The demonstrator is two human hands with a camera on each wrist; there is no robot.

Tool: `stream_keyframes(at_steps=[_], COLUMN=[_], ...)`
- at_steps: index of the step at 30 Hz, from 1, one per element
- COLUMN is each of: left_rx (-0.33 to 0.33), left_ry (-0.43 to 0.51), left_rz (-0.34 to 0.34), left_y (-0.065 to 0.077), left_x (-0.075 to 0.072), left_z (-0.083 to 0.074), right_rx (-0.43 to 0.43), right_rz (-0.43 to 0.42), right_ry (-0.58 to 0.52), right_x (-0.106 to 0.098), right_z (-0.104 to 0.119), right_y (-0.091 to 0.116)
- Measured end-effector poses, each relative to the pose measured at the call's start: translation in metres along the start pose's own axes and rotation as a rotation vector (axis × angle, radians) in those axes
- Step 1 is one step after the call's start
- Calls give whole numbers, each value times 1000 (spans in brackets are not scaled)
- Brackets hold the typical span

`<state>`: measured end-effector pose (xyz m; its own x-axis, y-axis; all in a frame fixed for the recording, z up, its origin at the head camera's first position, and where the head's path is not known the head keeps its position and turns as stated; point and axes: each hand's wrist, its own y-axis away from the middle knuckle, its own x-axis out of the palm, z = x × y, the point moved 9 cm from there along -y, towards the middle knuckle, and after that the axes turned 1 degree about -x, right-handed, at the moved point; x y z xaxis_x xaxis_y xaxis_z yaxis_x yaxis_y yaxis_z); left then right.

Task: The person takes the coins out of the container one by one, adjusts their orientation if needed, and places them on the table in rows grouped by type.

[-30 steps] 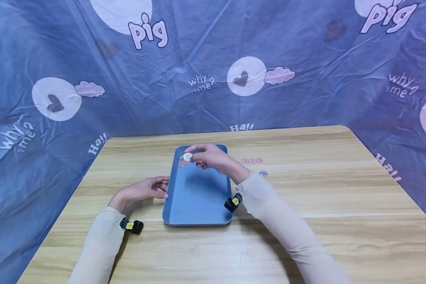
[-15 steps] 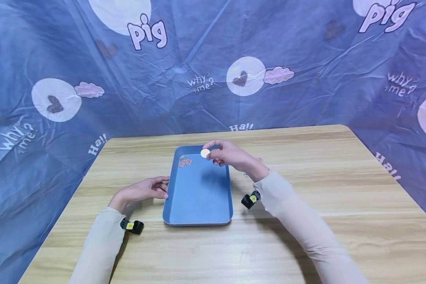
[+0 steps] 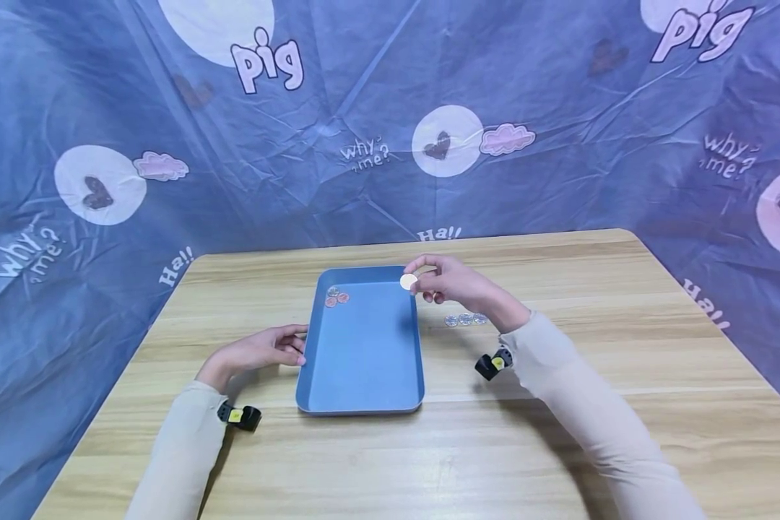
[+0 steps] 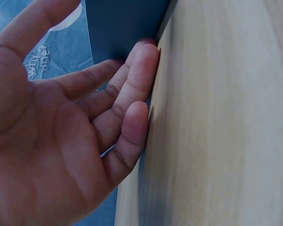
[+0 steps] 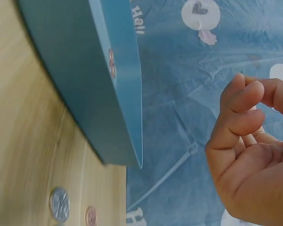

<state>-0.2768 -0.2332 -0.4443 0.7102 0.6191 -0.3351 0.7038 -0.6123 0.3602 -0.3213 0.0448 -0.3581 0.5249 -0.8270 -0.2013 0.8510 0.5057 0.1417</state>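
My right hand (image 3: 451,280) pinches a round, bright coin (image 3: 408,282) between thumb and fingertips, raised above the far right corner of the blue tray (image 3: 367,361). In the right wrist view the curled fingers hide this coin. On the tray's far left part lie a silver coin (image 3: 333,291) and two copper-coloured coins (image 3: 343,297). My left hand (image 3: 260,348) rests on the table against the tray's left side, fingers loosely bent. The left wrist view shows its fingertips (image 4: 144,61) low at the tray's outer wall.
A row of three silver coins (image 3: 465,319) lies on the wooden table (image 3: 559,289) right of the tray. A copper-coloured coin (image 5: 91,216) shows near them in the right wrist view. A blue printed cloth (image 3: 338,195) hangs behind the table.
My right hand has moved right, from over the coins in the tray's far left to its far right corner, still pinching the coin. The left hand stays at the tray's side.
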Motion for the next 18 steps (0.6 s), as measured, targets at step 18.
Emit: stream_keyframes(at_steps=[18], left_rx=[8], left_ry=[17], left_rz=[3], left_y=[-1], left_x=[0], left_z=[1], right_rx=[72], right_rz=[-63], right_ry=[88], right_x=[-53], right_z=[-44], right_y=[32])
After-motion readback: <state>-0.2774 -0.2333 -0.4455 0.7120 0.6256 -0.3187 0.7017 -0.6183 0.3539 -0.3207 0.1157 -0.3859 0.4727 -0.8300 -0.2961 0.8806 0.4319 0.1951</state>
